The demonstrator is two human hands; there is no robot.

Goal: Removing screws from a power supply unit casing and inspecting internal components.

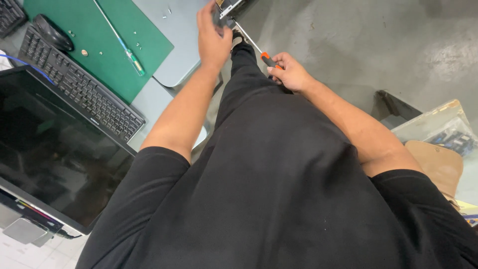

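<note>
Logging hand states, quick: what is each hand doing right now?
Left hand: closed on a dark metal device at the frame's top.
Right hand: closed on an orange-and-black-handled screwdriver.

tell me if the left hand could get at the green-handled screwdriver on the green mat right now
Probably yes. The green-handled screwdriver lies bare on the green mat with nothing over it, close beside the left forearm. But the left hand is holding a metal part, which it would likely need to release first.
</note>
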